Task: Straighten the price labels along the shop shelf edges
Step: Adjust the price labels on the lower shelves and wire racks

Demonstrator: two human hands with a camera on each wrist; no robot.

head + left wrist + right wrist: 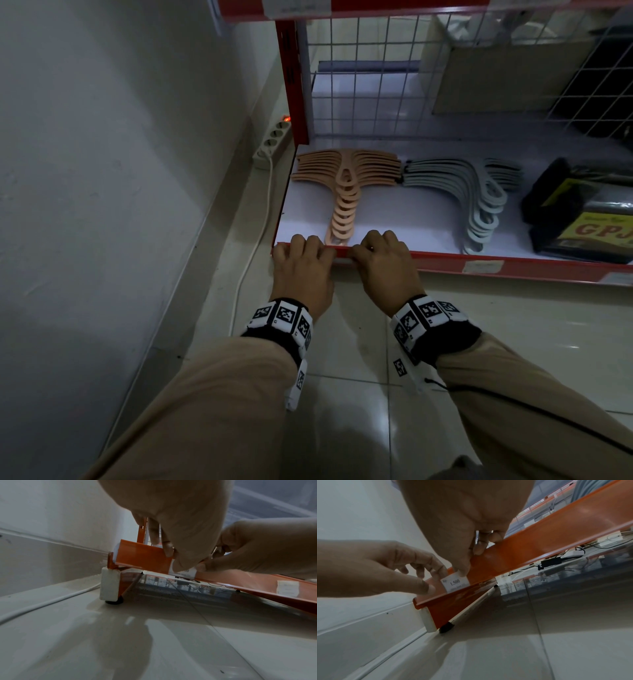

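both hands sit side by side on the glossy red front edge strip of the lowest shelf (445, 265), near its left end. the left hand (301, 267) hooks its curled fingers over the top of the strip while its thumb presses the face of the strip just left of the small white paper price label printed "1.500" (456, 583). the right hand (383, 267) grips the same way, fingers curled over the top, thumb pressing down on the label's upper right corner. so both grips are narrow, closed on the strip, with the label lying between the two thumbs. the label sits a little tilted against the strip's line.

a second white paper label (288, 588) sits further right on the strip. on the white shelf board behind the hands lie a fanned stack of peach plastic hangers (346, 192) and, to its right, a stack of pale grey plastic hangers (476, 202). a white power strip (272, 144) lies on the tiled floor by the wall.
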